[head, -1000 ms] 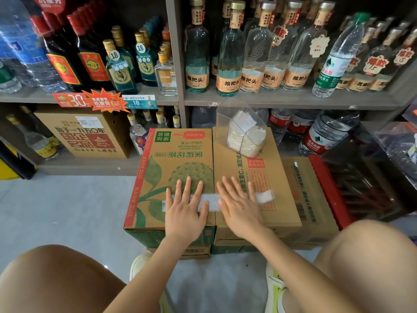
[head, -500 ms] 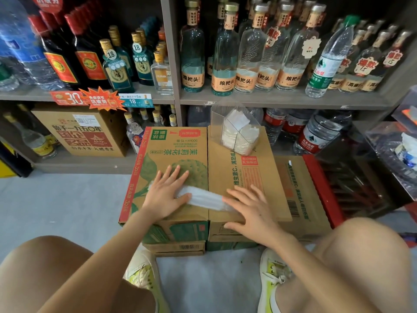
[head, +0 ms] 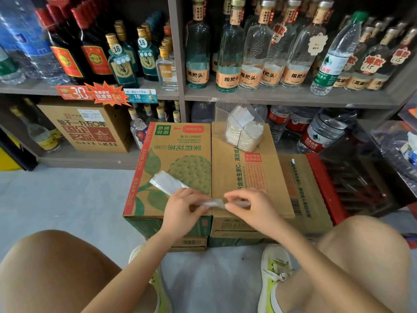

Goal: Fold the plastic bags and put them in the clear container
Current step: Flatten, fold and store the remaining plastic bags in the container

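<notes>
A long, narrow strip of folded whitish plastic bag (head: 168, 182) lies slanted across the tops of two cardboard boxes, its far end pointing up-left. My left hand (head: 182, 210) pinches the strip near its near end. My right hand (head: 247, 205) pinches that same end from the right, fingers curled over it. The clear container (head: 237, 115) stands at the back of the right box (head: 248, 177), with several folded white bags stacked inside.
The left box (head: 176, 154) has green tea print. Shelves of glass bottles (head: 225, 53) rise right behind the boxes. A lower carton (head: 300, 181) and a red crate (head: 325, 184) sit to the right. My knees and shoes frame the grey floor (head: 67, 199) below.
Both hands went from pressing flat on the strip to pinching its right end. The strip has swung from lying level to slanting up-left.
</notes>
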`<state>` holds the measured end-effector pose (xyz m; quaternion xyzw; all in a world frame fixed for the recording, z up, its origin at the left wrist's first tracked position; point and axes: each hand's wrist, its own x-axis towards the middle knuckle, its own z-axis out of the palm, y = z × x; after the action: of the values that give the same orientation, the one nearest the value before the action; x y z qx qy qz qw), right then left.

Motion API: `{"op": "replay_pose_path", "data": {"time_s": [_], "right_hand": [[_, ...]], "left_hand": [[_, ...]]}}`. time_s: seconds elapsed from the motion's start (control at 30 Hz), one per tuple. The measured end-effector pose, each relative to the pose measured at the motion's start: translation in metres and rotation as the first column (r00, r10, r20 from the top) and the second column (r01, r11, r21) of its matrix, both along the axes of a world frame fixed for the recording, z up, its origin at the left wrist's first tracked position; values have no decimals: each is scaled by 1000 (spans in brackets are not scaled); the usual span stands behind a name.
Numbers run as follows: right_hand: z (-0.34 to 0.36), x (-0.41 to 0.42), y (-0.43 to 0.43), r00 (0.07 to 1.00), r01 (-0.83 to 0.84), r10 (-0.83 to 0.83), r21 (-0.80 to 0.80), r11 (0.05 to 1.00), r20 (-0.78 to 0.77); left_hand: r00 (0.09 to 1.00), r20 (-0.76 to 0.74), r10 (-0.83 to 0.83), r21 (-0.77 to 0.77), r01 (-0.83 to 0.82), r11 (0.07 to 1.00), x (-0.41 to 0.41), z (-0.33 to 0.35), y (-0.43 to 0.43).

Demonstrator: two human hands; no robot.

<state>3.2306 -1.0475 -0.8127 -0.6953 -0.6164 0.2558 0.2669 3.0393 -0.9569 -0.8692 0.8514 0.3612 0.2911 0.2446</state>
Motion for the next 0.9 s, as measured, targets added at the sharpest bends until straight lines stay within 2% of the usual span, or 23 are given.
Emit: {"op": "replay_pose_path", "data": {"time_s": [0.07,0.1,0.17,0.33,0.5,0.6,0.73,0.9], "right_hand": [[14,8,6,942,-5,-34,-114,994,-335],[17,12,9,895,-4,-53,-127,992,-442],[14,17,18,834,-31,-56,-148,988,-548],[-3,-10,43,791,-144,-33,-238,961,-611],[-14,-18,53,660,-204,-52,-246,948,-749],[-14,-21,58,668,-117,-108,-247,962,-736],[-12,-37,69,669,125,-259,-239,963,-696],[-9,-42,69,649,215,-307,-219,952,-696]], "left_hand": [[989,85,120,-196,-101,975,1,7,-1],[975,122,187,-325,-139,936,1,11,-1],[941,190,281,-522,-146,841,0,17,0],[893,307,330,-651,-56,757,-3,22,1],[826,320,464,-742,-86,665,-1,28,5],[804,301,513,-777,-104,621,2,29,8],[859,262,440,-729,-123,674,1,28,5],[888,337,312,-708,21,706,-8,25,3]]}}
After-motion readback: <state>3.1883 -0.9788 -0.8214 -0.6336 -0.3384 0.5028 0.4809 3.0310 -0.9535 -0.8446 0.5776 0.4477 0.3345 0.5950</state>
